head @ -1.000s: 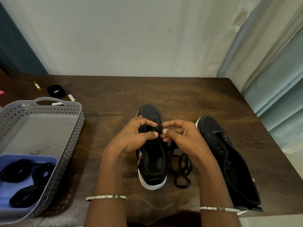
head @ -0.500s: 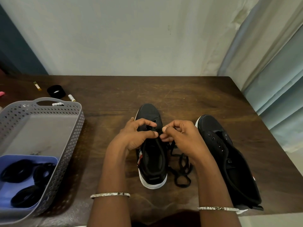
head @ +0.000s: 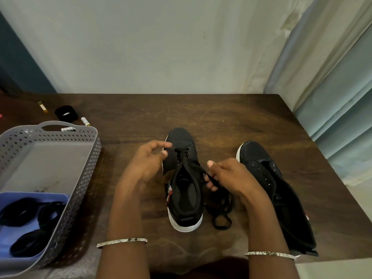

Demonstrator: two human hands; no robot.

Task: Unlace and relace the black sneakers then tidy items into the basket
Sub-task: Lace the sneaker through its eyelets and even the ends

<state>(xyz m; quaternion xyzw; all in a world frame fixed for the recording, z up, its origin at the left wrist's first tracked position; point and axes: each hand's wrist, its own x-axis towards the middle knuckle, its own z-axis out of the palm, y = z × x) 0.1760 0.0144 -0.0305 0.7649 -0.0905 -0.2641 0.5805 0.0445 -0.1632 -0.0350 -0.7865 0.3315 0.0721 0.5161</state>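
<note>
Mid-lacing, near the front edge of the table: the right hand pinches the black lace coming from the toe eyelets of the middle sneaker. The left hand hovers beside them, loosely curled and empty. Next, likely, steer the lace end through another eyelet.

Left hand motion-blurred; can't tell if the fingertips pinch anything. Right hand grips the lace, w/ the strand's end lost betw. the fingers and part of the coil hidden under the wrist. Right sneaker: inner side & heel hidden behind the forearm. Basket cut by left & bottom edges. Blue tray in it cut too; black coils inside too blurry to ID. Behind basket, white cylinder partly behind the handle, print unreadable. Yellow bit too small to tell. Pink thing clipped at left edge.
</note>
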